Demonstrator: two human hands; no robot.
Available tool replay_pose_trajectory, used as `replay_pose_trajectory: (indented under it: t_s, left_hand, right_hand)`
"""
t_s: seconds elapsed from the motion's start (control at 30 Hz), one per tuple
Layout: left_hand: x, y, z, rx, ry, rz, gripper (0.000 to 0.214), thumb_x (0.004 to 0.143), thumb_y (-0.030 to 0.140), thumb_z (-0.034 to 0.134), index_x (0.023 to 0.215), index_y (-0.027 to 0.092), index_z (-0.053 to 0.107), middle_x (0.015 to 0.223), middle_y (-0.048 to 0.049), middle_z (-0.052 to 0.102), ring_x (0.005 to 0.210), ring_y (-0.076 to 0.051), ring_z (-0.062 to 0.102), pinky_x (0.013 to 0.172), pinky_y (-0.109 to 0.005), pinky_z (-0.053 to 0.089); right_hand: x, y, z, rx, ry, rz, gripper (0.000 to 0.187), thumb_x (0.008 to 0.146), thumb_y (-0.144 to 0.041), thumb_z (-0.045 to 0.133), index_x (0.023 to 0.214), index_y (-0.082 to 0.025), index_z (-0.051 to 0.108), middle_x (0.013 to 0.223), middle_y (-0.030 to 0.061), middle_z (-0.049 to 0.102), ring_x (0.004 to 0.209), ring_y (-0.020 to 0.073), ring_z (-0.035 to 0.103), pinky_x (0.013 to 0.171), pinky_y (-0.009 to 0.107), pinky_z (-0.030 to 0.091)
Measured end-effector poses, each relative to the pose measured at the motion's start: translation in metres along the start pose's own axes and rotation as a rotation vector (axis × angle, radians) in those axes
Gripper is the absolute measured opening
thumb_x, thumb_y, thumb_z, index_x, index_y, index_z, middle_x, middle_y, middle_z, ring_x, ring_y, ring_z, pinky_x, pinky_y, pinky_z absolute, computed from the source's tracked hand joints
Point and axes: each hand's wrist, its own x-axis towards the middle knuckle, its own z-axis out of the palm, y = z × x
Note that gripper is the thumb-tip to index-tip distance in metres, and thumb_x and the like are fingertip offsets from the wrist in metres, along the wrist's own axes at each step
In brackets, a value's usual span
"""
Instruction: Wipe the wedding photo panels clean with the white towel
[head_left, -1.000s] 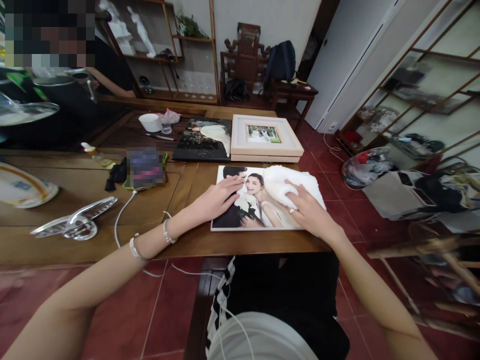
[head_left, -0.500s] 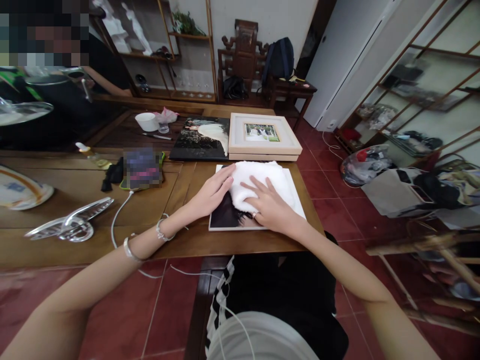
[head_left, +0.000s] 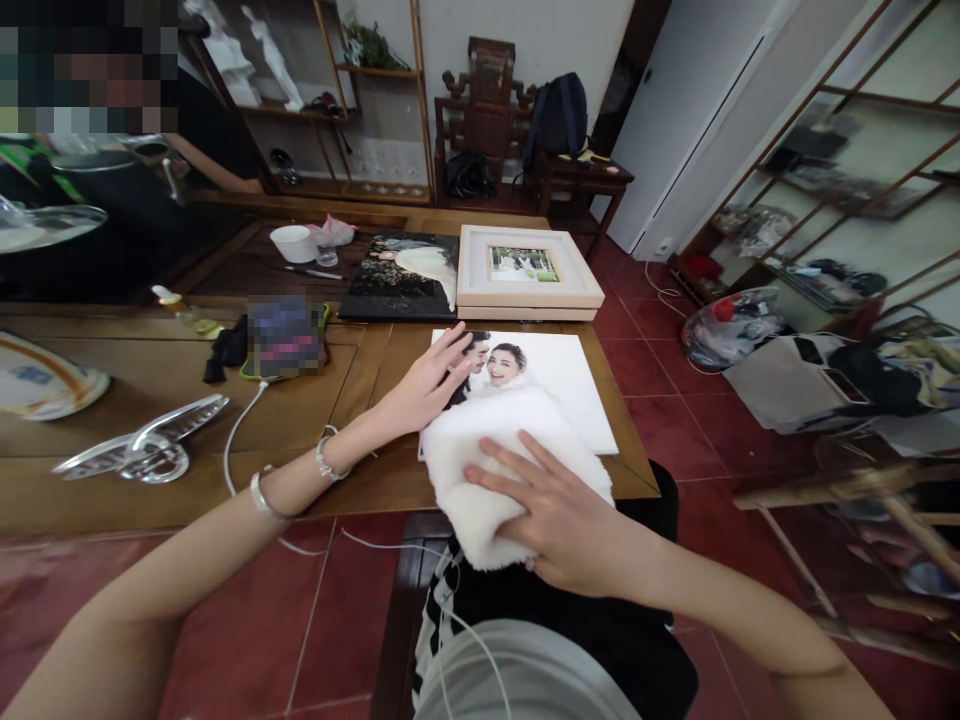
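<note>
A white fluffy cloth [head_left: 510,418] is held by my right hand [head_left: 566,525], whose fingers are spread over its top while the thumb side tucks into a fold. The cloth covers the near part of a photo panel [head_left: 577,385] and hangs past the table's front edge. On the panel's left side lies my left hand [head_left: 431,385], fingers extended and holding nothing. Two people's heads and a white background show on the uncovered part of the panel. The cloth hides its lower middle.
Behind the panel lie a dark photo panel [head_left: 409,275] and stacked pale frames [head_left: 529,270]. A phone [head_left: 285,338] with a white cable, a dropper bottle [head_left: 186,315] and a silver winged ornament [head_left: 146,440] sit leftward. A person's arm [head_left: 217,165] shows at far left.
My right hand has drawn the white cloth toward me, from the panel's upper middle to past the table's front edge, uncovering the printed heads. My left hand stays at the panel's left side.
</note>
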Motion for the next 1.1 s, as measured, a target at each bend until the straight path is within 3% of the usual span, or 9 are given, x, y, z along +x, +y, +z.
replay_pose_trajectory:
  t_s: [0.17, 0.27, 0.4, 0.5, 0.67, 0.83, 0.93, 1.1]
  left_hand:
    - [-0.001, -0.001, 0.002, 0.057, -0.066, 0.098, 0.057, 0.091, 0.04, 0.055, 0.141, 0.015, 0.044, 0.155, -0.0139, 0.03, 0.143, -0.029, 0.026, 0.115, -0.045, 0.028]
    - [-0.001, -0.001, 0.005, -0.001, -0.05, 0.164, 0.043, 0.091, 0.031, 0.055, 0.132, 0.018, 0.055, 0.143, -0.0103, 0.05, 0.136, -0.026, 0.041, 0.112, -0.046, 0.034]
    - [-0.001, 0.0, 0.009, -0.091, -0.007, 0.161, 0.022, 0.089, 0.026, 0.058, 0.105, 0.02, 0.073, 0.112, -0.0066, 0.072, 0.118, -0.025, 0.06, 0.106, -0.042, 0.045]
    - [-0.002, 0.001, 0.01, -0.155, 0.029, 0.128, 0.017, 0.087, 0.026, 0.062, 0.096, 0.02, 0.076, 0.104, -0.0046, 0.074, 0.117, -0.025, 0.061, 0.106, -0.041, 0.045]
    - [-0.001, 0.001, 0.011, -0.193, 0.053, 0.107, 0.017, 0.084, 0.024, 0.065, 0.097, 0.02, 0.076, 0.105, -0.0046, 0.074, 0.113, -0.025, 0.064, 0.104, -0.04, 0.047]
    - [-0.002, 0.0, 0.012, -0.241, 0.061, 0.072, 0.018, 0.082, 0.022, 0.066, 0.097, 0.021, 0.076, 0.105, -0.0045, 0.074, 0.104, -0.024, 0.068, 0.1, -0.039, 0.05]
    - [-0.003, 0.0, 0.012, -0.243, 0.041, 0.034, 0.017, 0.082, 0.02, 0.066, 0.095, 0.022, 0.077, 0.101, -0.004, 0.075, 0.101, -0.024, 0.07, 0.096, -0.037, 0.053]
    - [-0.003, 0.0, 0.01, -0.223, 0.035, -0.003, 0.016, 0.081, 0.02, 0.066, 0.092, 0.023, 0.077, 0.097, -0.002, 0.076, 0.096, -0.022, 0.071, 0.094, -0.035, 0.053]
  right_hand:
    - [-0.037, 0.01, 0.0, 0.016, 0.09, 0.132, 0.042, 0.064, 0.0, 0.048, 0.097, -0.018, 0.067, 0.152, 0.0063, 0.038, 0.146, 0.0265, 0.016, 0.118, 0.055, 0.014]
    - [-0.049, 0.031, 0.0, -0.023, 0.204, 0.259, 0.04, 0.065, 0.0, 0.045, 0.096, -0.017, 0.064, 0.149, 0.0104, 0.042, 0.143, 0.0271, 0.025, 0.116, 0.054, 0.021]
    - [-0.047, 0.065, -0.005, -0.061, 0.324, 0.441, 0.026, 0.08, -0.007, 0.042, 0.095, -0.015, 0.062, 0.14, 0.02, 0.05, 0.135, 0.0321, 0.039, 0.108, 0.054, 0.035]
    - [-0.032, 0.09, -0.014, -0.037, 0.376, 0.465, 0.022, 0.091, -0.02, 0.04, 0.096, -0.016, 0.062, 0.123, 0.0187, 0.061, 0.122, 0.0337, 0.052, 0.101, 0.052, 0.04]
    - [0.011, 0.117, -0.036, 0.068, 0.39, 0.358, 0.022, 0.093, -0.029, 0.044, 0.096, -0.018, 0.063, 0.106, 0.0114, 0.068, 0.104, 0.0303, 0.059, 0.093, 0.044, 0.042]
    - [0.066, 0.119, -0.051, 0.268, 0.388, 0.231, 0.029, 0.096, -0.04, 0.046, 0.095, -0.019, 0.066, 0.099, 0.0068, 0.071, 0.09, 0.0234, 0.063, 0.082, 0.033, 0.043]
    - [0.096, 0.116, -0.053, 0.302, 0.391, 0.169, 0.031, 0.096, -0.043, 0.046, 0.102, -0.019, 0.066, 0.107, 0.0072, 0.07, 0.095, 0.0227, 0.062, 0.084, 0.032, 0.042]
    - [0.112, 0.113, -0.053, 0.263, 0.332, 0.113, 0.03, 0.097, -0.039, 0.044, 0.106, -0.018, 0.064, 0.109, 0.0092, 0.069, 0.097, 0.0236, 0.061, 0.085, 0.032, 0.042]
